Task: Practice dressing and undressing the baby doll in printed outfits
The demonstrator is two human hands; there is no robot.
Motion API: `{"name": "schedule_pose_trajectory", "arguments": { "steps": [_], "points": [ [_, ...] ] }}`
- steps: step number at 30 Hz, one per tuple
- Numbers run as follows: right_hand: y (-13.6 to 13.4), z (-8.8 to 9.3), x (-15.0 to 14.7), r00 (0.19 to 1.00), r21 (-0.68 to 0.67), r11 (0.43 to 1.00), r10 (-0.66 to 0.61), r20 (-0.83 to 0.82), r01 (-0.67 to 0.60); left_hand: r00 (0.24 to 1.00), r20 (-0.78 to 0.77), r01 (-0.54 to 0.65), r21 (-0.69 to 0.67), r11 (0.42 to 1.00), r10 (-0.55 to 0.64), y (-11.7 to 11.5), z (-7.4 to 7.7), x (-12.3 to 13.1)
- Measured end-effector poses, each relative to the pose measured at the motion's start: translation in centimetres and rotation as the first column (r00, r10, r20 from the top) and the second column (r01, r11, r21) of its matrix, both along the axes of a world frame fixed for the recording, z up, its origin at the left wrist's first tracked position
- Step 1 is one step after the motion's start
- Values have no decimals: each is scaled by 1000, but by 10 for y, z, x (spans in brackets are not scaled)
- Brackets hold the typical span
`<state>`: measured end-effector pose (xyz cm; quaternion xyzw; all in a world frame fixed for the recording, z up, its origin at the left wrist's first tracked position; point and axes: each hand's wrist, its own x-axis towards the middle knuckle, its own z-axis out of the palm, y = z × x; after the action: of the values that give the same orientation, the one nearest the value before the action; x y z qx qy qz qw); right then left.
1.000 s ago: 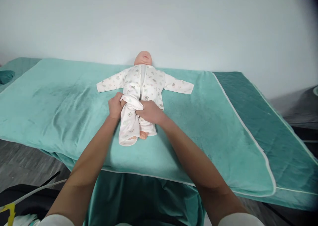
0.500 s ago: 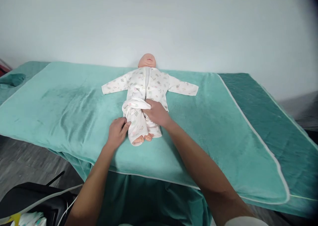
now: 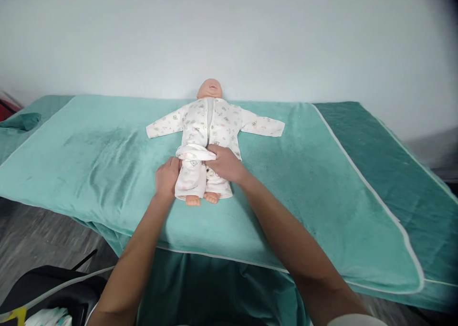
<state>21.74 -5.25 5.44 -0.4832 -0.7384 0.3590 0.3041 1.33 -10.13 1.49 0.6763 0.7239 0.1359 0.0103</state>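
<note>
— Forearms come in from the bottom edge, both bare. What lies nearest, beside them?
— Low on the left, a black bag (image 3: 46,290) sits on the floor with a white cable (image 3: 71,280) across it. Then comes the front edge of the surface, where a teal blanket (image 3: 89,149) hangs over.
— And the hands?
— Both are on the lower half of a baby doll (image 3: 209,125) that lies on its back on the blanket, feet toward the camera. The left hand (image 3: 166,178) is curled against the outer side of the doll's printed trousers (image 3: 191,180), touching the cloth. Its fingertips are tucked out of sight, so I can't tell whether they pinch it. The right hand (image 3: 223,163) rests on the doll's waist, fingers bent and pinching the bunched waistband of the trousers.
— The feet?
— Two bare feet (image 3: 193,200) stick out of the trouser legs, side by side.
— Farther back?
— The printed top (image 3: 222,120) is open a little down the front. Its sleeves (image 3: 265,125) are spread flat to either side, and the head (image 3: 211,88) lies near the pale wall (image 3: 229,30). To the right, a darker quilted mat (image 3: 393,173) shows beyond the blanket's white-piped edge.
</note>
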Motion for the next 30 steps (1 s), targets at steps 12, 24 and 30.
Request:
{"name": "schedule_pose_trajectory", "arguments": {
  "steps": [12, 24, 30],
  "points": [
    [-4, -7, -8, 978, 55, 978, -198, -70, 202, 896, 436, 12, 167, 986, -85, -2, -8, -10],
    [-6, -5, -2, 998, 76, 995, -58, -37, 61, 872, 423, 234, 79, 969, -245, -27, -7, -9],
    [-8, 1, 5, 995, 55, 994, 94, 12, -95, 935, 331, 83, 148, 986, -128, -8, -11, -8]
  ]
}}
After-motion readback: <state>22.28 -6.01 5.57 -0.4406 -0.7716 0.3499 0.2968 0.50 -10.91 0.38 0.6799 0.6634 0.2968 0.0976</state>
